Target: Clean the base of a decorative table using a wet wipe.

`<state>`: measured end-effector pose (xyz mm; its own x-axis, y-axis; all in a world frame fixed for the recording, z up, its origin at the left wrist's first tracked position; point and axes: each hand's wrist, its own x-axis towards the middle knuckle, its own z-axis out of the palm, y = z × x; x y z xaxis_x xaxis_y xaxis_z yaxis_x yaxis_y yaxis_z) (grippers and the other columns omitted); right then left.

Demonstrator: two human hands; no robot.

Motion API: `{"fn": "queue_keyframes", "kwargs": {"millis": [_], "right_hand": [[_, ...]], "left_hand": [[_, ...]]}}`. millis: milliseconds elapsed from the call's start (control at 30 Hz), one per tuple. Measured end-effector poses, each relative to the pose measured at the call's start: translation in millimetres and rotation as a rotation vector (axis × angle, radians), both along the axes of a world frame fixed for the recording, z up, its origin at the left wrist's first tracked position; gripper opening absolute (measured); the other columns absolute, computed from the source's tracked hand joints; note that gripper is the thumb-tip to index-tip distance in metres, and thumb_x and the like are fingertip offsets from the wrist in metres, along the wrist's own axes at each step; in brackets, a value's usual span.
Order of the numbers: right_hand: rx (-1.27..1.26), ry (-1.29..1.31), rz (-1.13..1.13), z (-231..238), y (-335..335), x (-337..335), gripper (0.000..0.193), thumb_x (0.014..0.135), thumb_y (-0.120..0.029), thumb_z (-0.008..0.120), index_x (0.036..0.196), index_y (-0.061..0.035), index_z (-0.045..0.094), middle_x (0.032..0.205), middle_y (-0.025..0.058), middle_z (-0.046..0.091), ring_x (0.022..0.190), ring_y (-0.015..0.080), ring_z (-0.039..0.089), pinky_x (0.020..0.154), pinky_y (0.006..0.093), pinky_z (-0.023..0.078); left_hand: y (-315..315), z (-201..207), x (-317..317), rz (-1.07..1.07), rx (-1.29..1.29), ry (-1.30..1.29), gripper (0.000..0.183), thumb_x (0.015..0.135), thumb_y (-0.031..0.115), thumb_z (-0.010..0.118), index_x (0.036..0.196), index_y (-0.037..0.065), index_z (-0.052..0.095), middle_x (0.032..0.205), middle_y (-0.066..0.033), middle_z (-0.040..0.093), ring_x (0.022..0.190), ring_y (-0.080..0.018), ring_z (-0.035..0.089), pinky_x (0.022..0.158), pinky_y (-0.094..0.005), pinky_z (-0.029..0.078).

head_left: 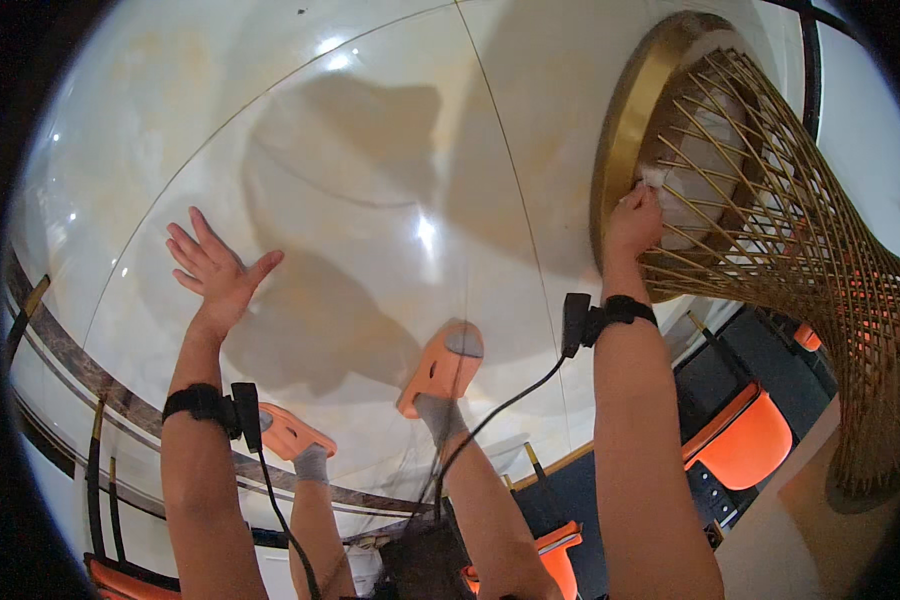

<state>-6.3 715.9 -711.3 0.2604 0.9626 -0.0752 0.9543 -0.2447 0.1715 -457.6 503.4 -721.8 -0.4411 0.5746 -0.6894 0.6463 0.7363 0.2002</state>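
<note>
My left hand [216, 272] is spread wide, palm down, at or on the glossy cream floor [370, 240]; it holds nothing. To the right, my right hand [634, 220] pinches a small white wad [655, 177], which looks like tissue or cloth. That hand is at the gold rim [625, 130] of a round base, by the lower ends of the thin gold rods [800, 190] of a wire pedestal. The fingertips partly cover the wad. Black straps with small black devices and cables circle both my wrists.
My feet wear orange slippers [446, 365] and stand on the floor between my arms. Orange chairs [745, 440] stand at the lower right, beyond my right forearm. Thin black chair legs with gold tips [95, 430] rise at the left. A dark marble strip [135, 405] crosses the floor.
</note>
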Motion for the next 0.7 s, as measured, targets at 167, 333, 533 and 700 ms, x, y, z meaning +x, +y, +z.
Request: {"fn": "queue_keyframes", "kwargs": {"millis": [167,333,533,700], "right_hand": [[0.244,0.217,-0.038,15.2,-50.0,11.2,0.024,0.087,-0.021,0.054,0.095,0.0002,0.061,0.085,0.0196,0.062,0.077,0.0323,0.059,0.069,0.0405,0.045],[0.129,0.518,-0.057,35.1,-90.1,26.7,0.021,0.085,-0.019,0.059,0.098,-0.002,0.061,0.093,0.0139,0.063,0.085,0.0249,0.06,0.076,0.0351,0.046],[0.079,0.383,-0.145,51.1,-24.3,53.9,0.027,0.085,-0.022,0.058,0.102,-0.0012,0.059,0.1,0.0153,0.061,0.093,0.0268,0.058,0.081,0.0365,0.043],[0.045,0.524,-0.621,33.6,31.9,38.6,0.034,0.087,-0.024,0.052,0.109,0.003,0.055,0.097,0.0127,0.057,0.087,0.02,0.051,0.08,0.0319,0.04]], "left_hand": [[1.0,-19.5,14.4,-0.014,0.024,0.003,0.122,0.065,0.054,0.07,0.139,0.013,-0.018,0.139,-0.026,-0.026,0.129,-0.0398,-0.026,0.097,-0.0605,-0.012],[-2.4,-14.7,7.6,-0.042,0.024,0.06,0.121,0.065,0.053,0.071,0.139,0.013,-0.017,0.14,-0.0257,-0.024,0.13,-0.0403,-0.023,0.098,-0.0611,-0.009],[-4.5,-11.2,2.8,-0.044,0.028,0.073,0.12,0.066,0.052,0.071,0.139,0.014,-0.016,0.141,-0.026,-0.022,0.131,-0.0416,-0.02,0.099,-0.0617,-0.007],[0.4,-22.3,11.8,-0.062,0.042,0.052,0.119,0.066,0.054,0.07,0.139,0.013,-0.015,0.141,-0.0261,-0.022,0.131,-0.0417,-0.02,0.099,-0.0614,-0.008]]}}
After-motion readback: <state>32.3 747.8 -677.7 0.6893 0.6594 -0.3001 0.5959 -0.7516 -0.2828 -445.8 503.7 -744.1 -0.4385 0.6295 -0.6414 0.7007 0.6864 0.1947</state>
